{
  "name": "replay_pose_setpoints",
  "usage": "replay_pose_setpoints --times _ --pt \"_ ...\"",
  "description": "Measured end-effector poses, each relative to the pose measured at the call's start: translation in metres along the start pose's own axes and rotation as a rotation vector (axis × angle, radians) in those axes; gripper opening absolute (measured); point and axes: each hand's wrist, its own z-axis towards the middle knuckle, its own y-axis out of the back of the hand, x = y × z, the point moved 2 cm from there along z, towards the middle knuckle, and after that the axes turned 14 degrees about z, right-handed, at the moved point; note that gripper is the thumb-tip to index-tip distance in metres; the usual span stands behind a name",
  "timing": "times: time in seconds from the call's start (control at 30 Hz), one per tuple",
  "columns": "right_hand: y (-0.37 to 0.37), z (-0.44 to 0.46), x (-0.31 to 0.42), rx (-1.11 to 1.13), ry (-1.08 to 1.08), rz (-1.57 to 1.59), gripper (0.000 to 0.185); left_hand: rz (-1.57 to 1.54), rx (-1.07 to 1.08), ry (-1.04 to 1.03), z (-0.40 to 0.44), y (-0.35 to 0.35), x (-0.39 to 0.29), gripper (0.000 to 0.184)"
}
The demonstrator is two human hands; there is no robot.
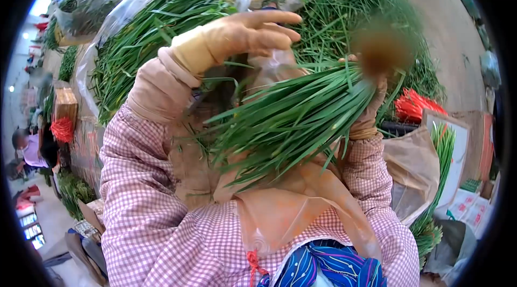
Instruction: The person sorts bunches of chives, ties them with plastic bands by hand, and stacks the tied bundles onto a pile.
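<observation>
Your right hand had its fingers clamped around the leafy bundle, best held snugly without bruising, while your left hand hovered empty, fingers apart.

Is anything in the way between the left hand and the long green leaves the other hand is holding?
Nothing that shows: there's just a gap between the left hand and the bunch of green leaves held in the right hand.
</observation>
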Motion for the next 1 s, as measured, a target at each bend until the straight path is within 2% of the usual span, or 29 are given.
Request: replay_pose_setpoints --times 0.03,0.1,0.13,0.2,0.23,0.27,0.3,0.33,0.37,0.4,0.47,0.5,0.53,0.57,0.6,0.67,0.7,0.73,0.8,0.83,0.87,0.93,0.97,1.0 --pt "0.002 -0.005 0.008 0.028 0.0 0.011 0.058 -0.002 0.013 0.001 0.008 0.001 0.012 0.081" --pt "0.007 -0.015 0.023 -0.06 0.106 -0.073 0.061 -0.228 0.072 -0.167 0.015 -0.006 0.025 0.08" --pt "0.008 -0.018 0.03 -0.108 0.149 -0.142 0.062 -0.194 0.073 -0.109 0.01 -0.012 0.027 0.072" --pt "0.01 -0.025 0.038 -0.161 0.224 -0.139 0.063 0.183 0.011 0.005 -0.011 -0.029 0.019 0.065" --pt "0.017 -0.026 0.043 -0.089 0.192 -0.069 0.063 0.363 0.024 -0.013 -0.02 -0.037 0.024 0.061" --pt "0.022 -0.026 0.046 -0.022 0.156 0.001 0.063 0.466 -0.005 -0.023 -0.033 -0.048 0.041 0.064" --pt "0.026 -0.025 0.049 0.043 0.115 0.071 0.063 0.369 0.097 0.194 -0.049 -0.061 0.049 0.068" --pt "0.03 -0.025 0.052 0.105 0.07 0.138 0.064 0.226 0.092 0.245 -0.051 -0.064 0.06 0.074" --pt "0.036 -0.026 0.055 0.078 0.09 0.094 0.064 0.294 0.091 0.245 -0.088 -0.099 0.08 0.08" --pt "0.042 -0.027 0.056 0.037 0.123 0.042 0.064 0.309 0.092 0.266 -0.094 -0.098 0.074 0.079" --pt "0.049 -0.028 0.057 -0.015 0.145 -0.009 0.064 -0.316 -0.033 0.467 -0.119 -0.115 0.063 0.075" --pt "0.052 -0.029 0.057 -0.089 0.194 -0.072 0.064 -0.322 -0.037 0.473 -0.131 -0.119 0.062 0.075" --pt "0.053 -0.029 0.057 -0.16 0.246 -0.138 0.065 -0.501 -0.131 0.532 -0.143 -0.12 0.064 0.072" --pt "0.055 -0.028 0.057 -0.125 0.214 -0.106 0.065 -0.679 -0.225 0.586 -0.149 -0.121 0.065 0.069" --pt "0.051 -0.027 0.053 -0.161 0.249 -0.2 0.064 -0.681 -0.222 0.586 -0.15 -0.124 0.062 0.069" --pt "0.057 -0.027 0.051 -0.134 0.205 -0.18 0.064 -0.425 -0.146 0.727 -0.148 -0.128 0.053 0.065" --pt "0.053 -0.027 0.048 -0.162 0.224 -0.211 0.064 -0.334 -0.17 0.765 -0.14 -0.125 0.04 0.05" --pt "0.052 -0.028 0.047 -0.184 0.251 -0.221 0.063 -0.328 -0.162 0.763 -0.14 -0.124 0.045 0.05" --pt "0.054 -0.028 0.05 -0.203 0.289 -0.252 0.061 -0.188 -0.315 0.642 -0.137 -0.118 0.054 0.035" --pt "0.058 -0.029 0.051 -0.196 0.296 -0.259 0.061 -0.085 -0.323 0.647 -0.137 -0.112 0.044 0.027" --pt "0.061 -0.031 0.054 -0.188 0.308 -0.269 0.061 -0.079 -0.311 0.639 -0.139 -0.11 0.044 0.027" --pt "0.07 -0.031 0.054 -0.218 0.321 -0.272 0.058 0.191 -0.269 0.664 -0.152 -0.104 0.046 0.026" --pt "0.078 -0.031 0.051 -0.259 0.329 -0.257 0.056 0.222 -0.295 0.659 -0.156 -0.101 0.045 0.027" --pt "0.083 -0.032 0.048 -0.303 0.332 -0.233 0.054 0.083 -0.285 0.712 -0.16 -0.095 0.037 0.026"
